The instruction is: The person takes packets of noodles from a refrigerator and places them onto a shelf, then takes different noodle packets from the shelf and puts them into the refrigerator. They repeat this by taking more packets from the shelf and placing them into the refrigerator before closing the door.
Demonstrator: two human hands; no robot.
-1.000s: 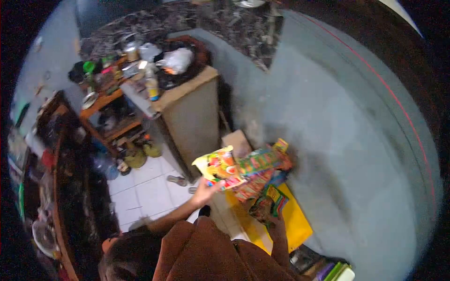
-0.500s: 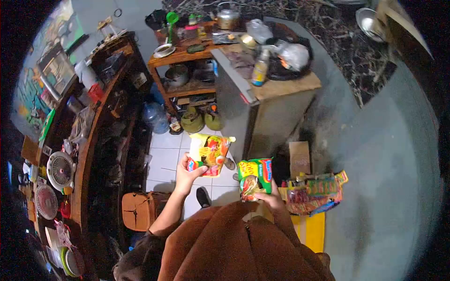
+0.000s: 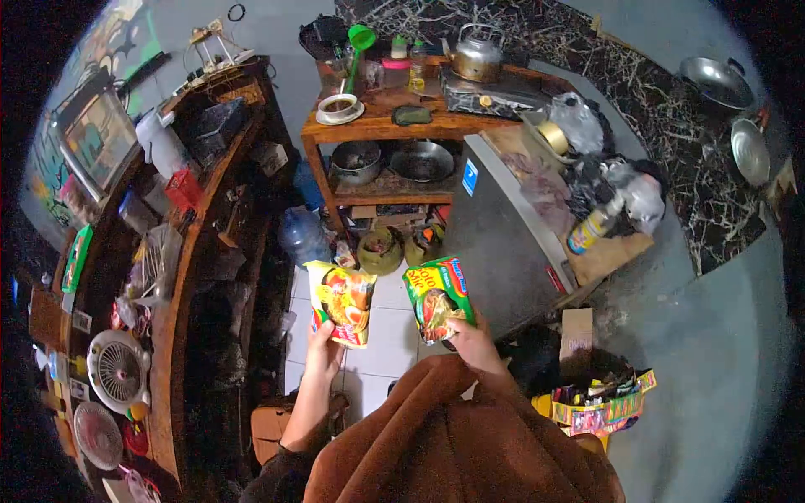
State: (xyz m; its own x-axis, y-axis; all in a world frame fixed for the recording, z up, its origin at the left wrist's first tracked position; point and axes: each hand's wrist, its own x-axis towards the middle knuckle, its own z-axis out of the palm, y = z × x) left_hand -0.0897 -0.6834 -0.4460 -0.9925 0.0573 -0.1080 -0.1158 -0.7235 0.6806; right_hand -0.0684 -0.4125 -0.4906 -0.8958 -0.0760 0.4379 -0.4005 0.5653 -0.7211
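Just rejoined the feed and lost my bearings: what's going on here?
The person's left hand holds a yellow packet and their right hand a green packet, the two held up side by side, not touching. Ahead, a kettle sits on a stove atop a wooden table.

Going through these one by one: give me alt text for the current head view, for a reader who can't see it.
The left hand holds a yellow noodle packet and the right hand a green packet, above a white tiled floor. Beyond, a kettle sits on a stove, near a grey cabinet.
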